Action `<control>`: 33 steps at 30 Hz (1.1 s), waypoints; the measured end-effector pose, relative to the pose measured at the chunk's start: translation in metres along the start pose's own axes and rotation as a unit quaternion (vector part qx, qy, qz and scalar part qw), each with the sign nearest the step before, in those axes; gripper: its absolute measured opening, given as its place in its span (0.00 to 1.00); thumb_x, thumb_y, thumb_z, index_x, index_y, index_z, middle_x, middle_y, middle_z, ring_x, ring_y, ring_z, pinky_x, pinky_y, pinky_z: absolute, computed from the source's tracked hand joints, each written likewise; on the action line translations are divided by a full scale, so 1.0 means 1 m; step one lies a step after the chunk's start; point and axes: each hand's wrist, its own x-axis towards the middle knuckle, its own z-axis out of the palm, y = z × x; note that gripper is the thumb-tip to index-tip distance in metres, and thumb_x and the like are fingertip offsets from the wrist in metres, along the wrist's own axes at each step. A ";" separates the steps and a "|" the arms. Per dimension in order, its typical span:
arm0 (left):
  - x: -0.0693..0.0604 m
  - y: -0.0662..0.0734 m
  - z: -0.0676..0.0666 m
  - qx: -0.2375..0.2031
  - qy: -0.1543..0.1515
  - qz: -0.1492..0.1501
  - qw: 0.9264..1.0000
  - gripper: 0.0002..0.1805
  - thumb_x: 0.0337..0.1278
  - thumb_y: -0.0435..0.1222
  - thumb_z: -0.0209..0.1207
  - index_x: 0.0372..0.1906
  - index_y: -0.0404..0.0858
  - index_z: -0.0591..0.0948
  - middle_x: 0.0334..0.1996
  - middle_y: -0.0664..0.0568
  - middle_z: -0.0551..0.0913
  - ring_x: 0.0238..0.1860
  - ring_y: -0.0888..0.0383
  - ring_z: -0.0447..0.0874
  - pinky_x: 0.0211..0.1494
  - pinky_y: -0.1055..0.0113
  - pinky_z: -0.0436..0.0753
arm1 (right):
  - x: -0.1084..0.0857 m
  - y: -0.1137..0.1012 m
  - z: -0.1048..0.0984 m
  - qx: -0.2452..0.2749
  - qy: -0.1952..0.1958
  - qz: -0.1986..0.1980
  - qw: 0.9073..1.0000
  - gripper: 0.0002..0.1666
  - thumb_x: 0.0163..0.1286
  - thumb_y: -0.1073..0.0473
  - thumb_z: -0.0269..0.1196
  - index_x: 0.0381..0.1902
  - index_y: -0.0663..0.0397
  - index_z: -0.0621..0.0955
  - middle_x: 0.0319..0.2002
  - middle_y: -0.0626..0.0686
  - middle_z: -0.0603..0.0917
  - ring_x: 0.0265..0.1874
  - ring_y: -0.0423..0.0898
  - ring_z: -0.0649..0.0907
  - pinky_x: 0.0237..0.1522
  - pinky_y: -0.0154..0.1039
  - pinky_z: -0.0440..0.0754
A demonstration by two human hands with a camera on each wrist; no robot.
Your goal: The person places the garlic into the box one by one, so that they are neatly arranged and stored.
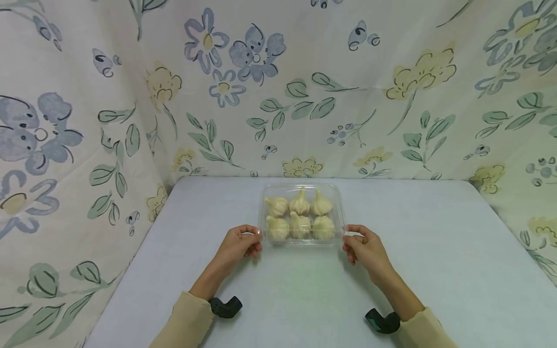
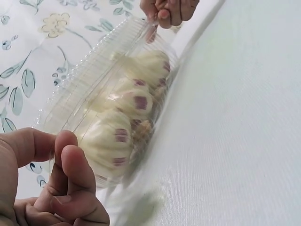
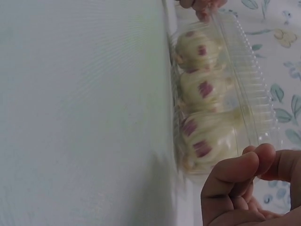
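A clear plastic clamshell box (image 1: 304, 240) stands toward the back of the white table, its lid down over several garlic bulbs (image 1: 300, 224) in two rows. My left hand (image 1: 238, 246) pinches the box's front left corner between thumb and forefinger. At the front right corner my right hand (image 1: 364, 249) pinches the rim the same way. In the left wrist view, the near garlic bulbs (image 2: 110, 136) show purple patches through the plastic. The right wrist view shows the thumb and forefinger of the right hand (image 3: 244, 188) meeting at the lid's edge.
White cloth covers the table (image 1: 304, 299). Behind it and at the left hangs a flower-printed curtain (image 1: 278, 140). A black curved piece sits at each wrist, the left one (image 1: 226, 307) and the right one (image 1: 383, 321), both above the table's front part.
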 end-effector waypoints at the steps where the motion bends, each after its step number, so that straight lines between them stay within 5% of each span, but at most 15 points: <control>1: 0.000 0.000 0.000 0.000 0.000 0.000 1.000 0.11 0.66 0.33 0.62 0.48 0.32 0.77 0.18 0.56 0.83 0.18 0.62 0.79 0.26 0.71 0.75 | 0.000 0.000 0.000 0.001 0.000 0.001 1.000 0.22 0.76 0.62 0.57 0.64 0.61 0.71 0.24 0.50 0.82 0.16 0.40 0.74 0.22 0.34 0.77; 20: 0.000 -0.001 -0.001 -0.013 0.004 -0.007 1.000 0.08 0.66 0.32 0.61 0.45 0.33 0.77 0.18 0.57 0.82 0.17 0.63 0.77 0.25 0.72 0.74 | -0.001 0.000 0.002 0.007 -0.001 -0.001 1.000 0.20 0.76 0.64 0.56 0.62 0.63 0.71 0.23 0.50 0.81 0.15 0.39 0.73 0.21 0.33 0.76; 33: -0.001 -0.003 -0.009 -0.009 -0.034 0.003 0.999 0.13 0.69 0.39 0.60 0.48 0.34 0.77 0.25 0.55 0.86 0.21 0.60 0.80 0.25 0.72 0.67 | 0.000 0.002 0.001 -0.006 -0.014 -0.010 1.000 0.23 0.76 0.62 0.56 0.65 0.63 0.71 0.29 0.53 0.83 0.18 0.40 0.74 0.24 0.34 0.77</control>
